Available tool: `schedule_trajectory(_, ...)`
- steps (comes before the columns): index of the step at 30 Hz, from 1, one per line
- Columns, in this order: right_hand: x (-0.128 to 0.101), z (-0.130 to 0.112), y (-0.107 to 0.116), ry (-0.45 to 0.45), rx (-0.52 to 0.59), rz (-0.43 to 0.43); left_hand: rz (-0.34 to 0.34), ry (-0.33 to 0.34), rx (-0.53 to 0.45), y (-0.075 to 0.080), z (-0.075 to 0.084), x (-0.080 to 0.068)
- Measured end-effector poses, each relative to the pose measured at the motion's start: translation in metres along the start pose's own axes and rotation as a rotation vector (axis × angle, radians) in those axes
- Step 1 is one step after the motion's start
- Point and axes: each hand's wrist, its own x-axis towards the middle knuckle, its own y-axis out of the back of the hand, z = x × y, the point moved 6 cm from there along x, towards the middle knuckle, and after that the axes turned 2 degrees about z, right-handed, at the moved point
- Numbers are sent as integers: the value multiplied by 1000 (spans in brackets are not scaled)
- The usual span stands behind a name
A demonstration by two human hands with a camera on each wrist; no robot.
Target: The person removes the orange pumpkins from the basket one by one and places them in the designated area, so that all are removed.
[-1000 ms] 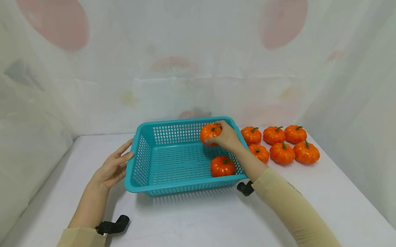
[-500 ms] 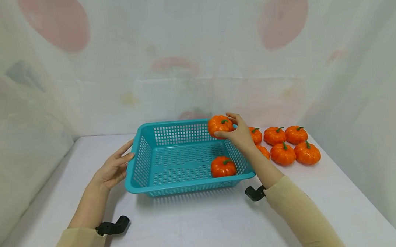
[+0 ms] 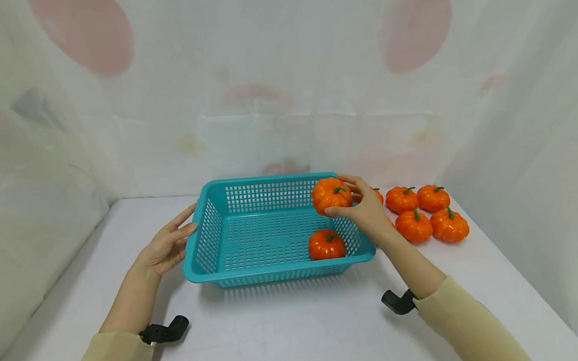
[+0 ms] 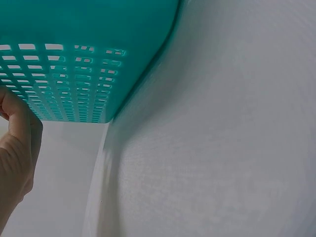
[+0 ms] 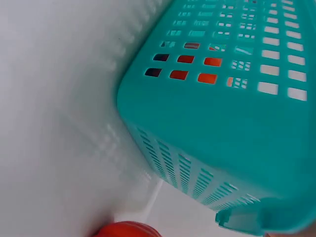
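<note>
Right hand (image 3: pixel 368 212) grasps a pumpkin (image 3: pixel 331 195) above the basket's (image 3: pixel 273 267) right rim; left hand (image 3: pixel 168 244), fingers relaxed, rests against the left rim.

In the head view, the right hand (image 3: pixel 368 212) covered most of one pumpkin on the table (image 3: pixel 379 196), so only an orange edge showed. Another pumpkin behind the wrist was almost fully hidden.

In the left wrist view, the left hand (image 4: pixel 17 148) was cut off by the left edge, and its fingertips went out of sight behind the basket (image 4: pixel 74 59).

In the right wrist view, the hand itself was not visible. A pumpkin (image 5: pixel 126 230) was cut by the bottom edge, and the basket was cut on the right.
</note>
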Motion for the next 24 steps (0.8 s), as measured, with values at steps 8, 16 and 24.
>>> schedule_trajectory(8,-20,-3,20,17,-40,25,6,-10,13,-2,2,-1)
schedule_trajectory(16,-37,5,44,-20,-106,56,-2,-8,-2,-2,2,-2)
schedule_trajectory(24,-47,19,75,-57,-165,73,-17,-8,0,-1,0,0)
